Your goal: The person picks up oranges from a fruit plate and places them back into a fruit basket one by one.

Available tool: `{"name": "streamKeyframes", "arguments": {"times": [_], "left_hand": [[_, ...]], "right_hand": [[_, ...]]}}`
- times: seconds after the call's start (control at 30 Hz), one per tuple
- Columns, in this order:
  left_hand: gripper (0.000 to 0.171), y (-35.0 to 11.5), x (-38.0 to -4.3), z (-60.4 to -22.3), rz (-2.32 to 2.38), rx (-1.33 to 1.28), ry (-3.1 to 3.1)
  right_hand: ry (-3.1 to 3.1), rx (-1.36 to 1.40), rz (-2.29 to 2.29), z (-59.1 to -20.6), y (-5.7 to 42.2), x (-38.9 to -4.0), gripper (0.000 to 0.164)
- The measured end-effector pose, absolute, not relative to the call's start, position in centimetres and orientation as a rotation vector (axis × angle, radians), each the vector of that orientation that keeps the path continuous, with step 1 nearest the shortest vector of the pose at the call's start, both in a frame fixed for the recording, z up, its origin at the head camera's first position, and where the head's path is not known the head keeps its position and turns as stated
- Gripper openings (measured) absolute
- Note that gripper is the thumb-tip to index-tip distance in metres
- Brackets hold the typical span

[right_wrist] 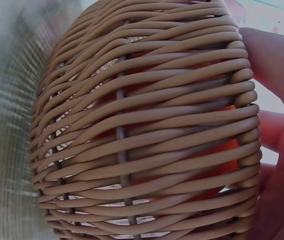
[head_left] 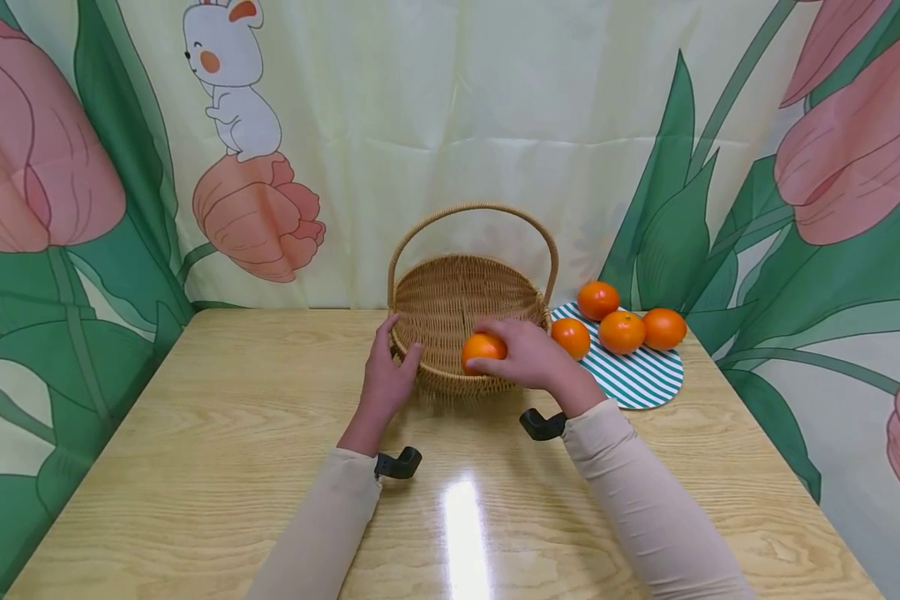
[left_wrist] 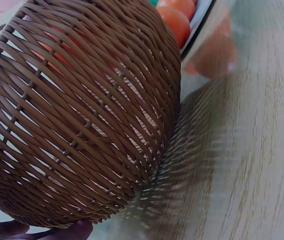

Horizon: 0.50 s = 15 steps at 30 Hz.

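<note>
A wicker basket [head_left: 457, 287] with a tall arched handle stands near the back of the table. My left hand [head_left: 388, 375] holds the basket's left side at the rim; its fingertips [left_wrist: 79, 231] lie against the weave in the left wrist view. Inside the basket's front right rim, my right hand [head_left: 528, 354] grips an orange [head_left: 480, 350] between thumb and fingers. Through the weave the right wrist view shows orange colour, with part of the right hand [right_wrist: 277, 120] beyond the rim. How close the orange is to the basket's floor is hidden.
Right of the basket lies a round green-and-white striped plate [head_left: 641, 383]. Several oranges [head_left: 622, 332] rest on it, one close to the basket's right side. The wooden table [head_left: 270, 400] meets a printed curtain [head_left: 360, 167] at its back edge.
</note>
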<state>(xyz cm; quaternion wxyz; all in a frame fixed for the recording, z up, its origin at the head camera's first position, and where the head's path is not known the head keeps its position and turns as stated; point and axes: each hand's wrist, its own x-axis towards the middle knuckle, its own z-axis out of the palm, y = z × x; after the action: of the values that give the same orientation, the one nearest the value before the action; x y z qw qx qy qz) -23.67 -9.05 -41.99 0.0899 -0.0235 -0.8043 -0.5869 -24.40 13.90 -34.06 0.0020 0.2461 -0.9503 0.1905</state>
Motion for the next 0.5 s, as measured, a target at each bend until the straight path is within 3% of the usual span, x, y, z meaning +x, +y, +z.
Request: {"name": "streamKeyframes", "arguments": {"times": [0.5], "left_hand": [[0.063,-8.88,-23.57,-41.91,-1.692,-0.05,-2.403]], "right_hand": [[-3.032,0.838,0.507,-33.85,13.75,-24.46,0.053]]}}
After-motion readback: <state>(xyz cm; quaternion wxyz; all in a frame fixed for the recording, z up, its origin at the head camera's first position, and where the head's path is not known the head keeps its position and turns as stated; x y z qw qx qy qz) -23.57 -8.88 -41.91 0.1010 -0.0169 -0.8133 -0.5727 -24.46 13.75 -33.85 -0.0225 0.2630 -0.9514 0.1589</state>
